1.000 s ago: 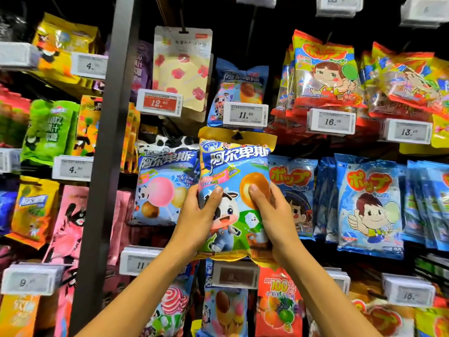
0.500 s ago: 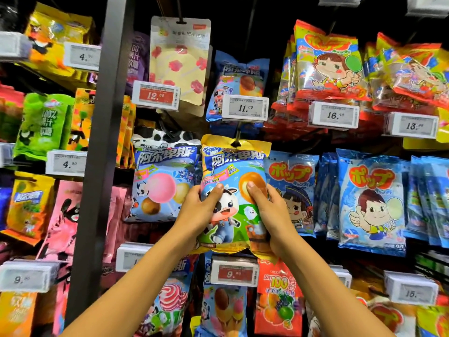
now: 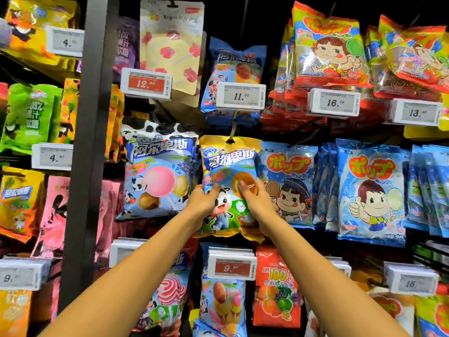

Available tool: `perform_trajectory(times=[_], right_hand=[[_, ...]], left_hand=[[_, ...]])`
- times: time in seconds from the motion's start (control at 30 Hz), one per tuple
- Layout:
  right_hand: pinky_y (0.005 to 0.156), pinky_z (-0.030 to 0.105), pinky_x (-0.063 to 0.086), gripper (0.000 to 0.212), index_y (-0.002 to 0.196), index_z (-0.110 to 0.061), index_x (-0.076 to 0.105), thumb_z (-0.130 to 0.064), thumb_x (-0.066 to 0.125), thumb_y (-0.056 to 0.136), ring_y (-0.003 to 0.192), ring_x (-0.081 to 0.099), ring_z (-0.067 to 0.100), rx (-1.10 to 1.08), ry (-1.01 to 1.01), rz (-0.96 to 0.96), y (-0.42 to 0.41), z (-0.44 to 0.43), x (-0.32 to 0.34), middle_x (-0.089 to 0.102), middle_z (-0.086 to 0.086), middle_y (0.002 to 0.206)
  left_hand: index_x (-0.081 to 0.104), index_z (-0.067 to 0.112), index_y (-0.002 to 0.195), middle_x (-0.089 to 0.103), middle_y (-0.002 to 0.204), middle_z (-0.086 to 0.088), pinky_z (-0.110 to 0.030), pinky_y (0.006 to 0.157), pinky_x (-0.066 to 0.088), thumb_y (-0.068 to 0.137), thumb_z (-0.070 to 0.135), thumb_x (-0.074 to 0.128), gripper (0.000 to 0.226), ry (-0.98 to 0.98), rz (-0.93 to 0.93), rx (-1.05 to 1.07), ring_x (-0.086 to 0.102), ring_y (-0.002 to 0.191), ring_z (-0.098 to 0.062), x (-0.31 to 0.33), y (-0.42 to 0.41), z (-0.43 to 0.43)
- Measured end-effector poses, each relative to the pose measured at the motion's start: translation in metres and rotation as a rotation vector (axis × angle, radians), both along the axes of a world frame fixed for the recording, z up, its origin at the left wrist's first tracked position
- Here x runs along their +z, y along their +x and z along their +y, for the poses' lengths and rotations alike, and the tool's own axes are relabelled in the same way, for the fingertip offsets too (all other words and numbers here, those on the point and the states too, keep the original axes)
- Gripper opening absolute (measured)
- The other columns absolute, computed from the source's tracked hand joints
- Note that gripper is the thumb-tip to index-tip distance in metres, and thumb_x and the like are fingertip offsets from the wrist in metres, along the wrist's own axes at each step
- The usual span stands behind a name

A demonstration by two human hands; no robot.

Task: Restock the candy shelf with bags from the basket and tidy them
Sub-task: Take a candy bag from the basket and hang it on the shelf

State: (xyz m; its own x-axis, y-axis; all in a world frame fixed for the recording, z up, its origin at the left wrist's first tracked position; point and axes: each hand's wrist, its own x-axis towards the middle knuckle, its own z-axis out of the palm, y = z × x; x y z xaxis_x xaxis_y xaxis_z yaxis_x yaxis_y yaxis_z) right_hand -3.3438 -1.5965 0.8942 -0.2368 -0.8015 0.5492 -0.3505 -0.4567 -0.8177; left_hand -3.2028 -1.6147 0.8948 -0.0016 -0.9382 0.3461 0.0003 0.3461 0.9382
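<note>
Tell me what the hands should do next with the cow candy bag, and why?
Probably push the cow candy bag back along the peg, then let go. The bag's top hole seems to sit right at the peg's front tip, while the left hand and right hand grip its sides, so it looks hung but not yet seated.

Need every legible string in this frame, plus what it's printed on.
"阿尔卑斯": held bag
"阿尔卑斯": cow-print bag
"ポップ": blue bag
"100": orange bag
"12.80": upper red tag
"9.90": lower red tag
"11.50": centre tag
"16.49": right tag
"13.": far-right tag, cents blurred
All other print: too small or blurred.
</note>
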Motion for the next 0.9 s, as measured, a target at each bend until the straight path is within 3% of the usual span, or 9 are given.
perform_trajectory(times=[0.1, 0.23, 0.37, 0.53, 0.6, 0.67, 0.73, 0.8, 0.9], right_hand=[[0.11, 0.041, 0.037, 0.064, 0.149, -0.025, 0.028, -0.047, 0.054, 0.095, 0.132, 0.046, 0.024, -0.003, 0.036, 0.011, 0.002, -0.011, -0.007, 0.046, 0.002, 0.146], [0.102, 0.033, 0.037, 0.065, 0.15, -0.025, 0.026, -0.046, 0.054, 0.095, 0.135, 0.043, 0.024, 0.015, 0.05, 0.005, 0.001, -0.015, -0.014, 0.044, 0.003, 0.147], [0.104, 0.034, 0.039, 0.066, 0.149, -0.019, 0.033, -0.046, 0.057, 0.094, 0.133, 0.045, 0.024, -0.043, 0.095, -0.012, -0.001, -0.01, -0.018, 0.044, 0.004, 0.148], [0.111, 0.039, 0.038, 0.054, 0.142, -0.005, 0.044, -0.032, 0.056, 0.097, 0.131, 0.048, 0.025, -0.115, 0.093, -0.057, -0.004, 0.018, -0.023, 0.05, 0.012, 0.144], [0.108, 0.042, 0.042, 0.043, 0.134, -0.004, 0.053, -0.028, 0.054, 0.099, 0.122, 0.055, 0.025, -0.108, 0.085, -0.098, -0.005, 0.034, -0.027, 0.058, 0.011, 0.134], [0.099, 0.043, 0.051, 0.032, 0.123, 0.0, 0.06, -0.022, 0.051, 0.1, 0.105, 0.065, 0.02, -0.07, 0.07, -0.166, -0.005, 0.054, -0.03, 0.067, 0.01, 0.112], [0.081, 0.031, 0.059, 0.025, 0.107, 0.005, 0.062, -0.015, 0.049, 0.1, 0.084, 0.07, 0.013, 0.008, 0.036, -0.255, -0.005, 0.076, -0.034, 0.067, 0.009, 0.094], [0.069, 0.019, 0.059, 0.017, 0.097, -0.004, 0.063, -0.013, 0.049, 0.1, 0.078, 0.068, 0.012, 0.062, 0.009, -0.336, -0.007, 0.099, -0.039, 0.066, 0.006, 0.088], [0.074, 0.026, 0.056, 0.017, 0.089, -0.012, 0.064, -0.01, 0.05, 0.099, 0.082, 0.066, 0.017, 0.053, -0.006, -0.389, -0.014, 0.133, -0.058, 0.068, 0.007, 0.086]], left_hand=[[0.042, 0.004, 0.137, 0.057, 0.126, -0.015, -0.036, 0.081, 0.052, 0.098, 0.039, 0.051, 0.053, 0.011, -0.053, 0.036, 0.057, 0.11, -0.031, -0.005, -0.001, -0.006], [0.044, 0.005, 0.133, 0.057, 0.125, -0.013, -0.02, 0.059, 0.05, 0.098, 0.036, 0.053, 0.048, -0.018, -0.072, 0.053, 0.057, 0.106, -0.027, -0.012, 0.0, -0.008], [0.053, 0.003, 0.121, 0.063, 0.12, -0.016, -0.04, 0.091, 0.052, 0.098, 0.032, 0.055, 0.037, -0.011, -0.047, 0.042, 0.062, 0.103, -0.028, -0.015, 0.001, -0.005], [0.051, 0.006, 0.124, 0.063, 0.12, -0.012, -0.039, 0.09, 0.056, 0.1, 0.017, 0.049, 0.026, -0.02, -0.061, -0.052, 0.065, 0.104, -0.029, -0.014, 0.0, 0.022], [0.058, 0.016, 0.107, 0.063, 0.099, -0.001, -0.034, 0.081, 0.057, 0.1, 0.015, 0.047, 0.013, -0.063, -0.08, -0.062, 0.064, 0.097, -0.02, -0.013, -0.002, 0.04], [0.054, 0.025, 0.089, 0.051, 0.079, 0.01, -0.017, 0.058, 0.047, 0.1, 0.017, 0.047, 0.015, -0.097, -0.076, -0.035, 0.058, 0.071, -0.001, -0.009, -0.003, 0.062], [0.053, 0.021, 0.093, 0.045, 0.075, 0.009, -0.015, 0.052, 0.04, 0.099, 0.016, 0.047, 0.009, -0.123, -0.029, -0.014, 0.049, 0.06, 0.002, -0.006, -0.003, 0.083], [0.057, 0.011, 0.105, 0.053, 0.086, 0.005, -0.022, 0.066, 0.047, 0.098, 0.013, 0.048, 0.011, -0.202, 0.008, -0.008, 0.053, 0.073, -0.005, -0.006, -0.006, 0.103], [0.061, 0.001, 0.111, 0.064, 0.107, -0.004, -0.029, 0.091, 0.048, 0.097, 0.005, 0.048, 0.02, -0.315, 0.064, -0.015, 0.058, 0.093, -0.008, -0.022, -0.015, 0.135]])
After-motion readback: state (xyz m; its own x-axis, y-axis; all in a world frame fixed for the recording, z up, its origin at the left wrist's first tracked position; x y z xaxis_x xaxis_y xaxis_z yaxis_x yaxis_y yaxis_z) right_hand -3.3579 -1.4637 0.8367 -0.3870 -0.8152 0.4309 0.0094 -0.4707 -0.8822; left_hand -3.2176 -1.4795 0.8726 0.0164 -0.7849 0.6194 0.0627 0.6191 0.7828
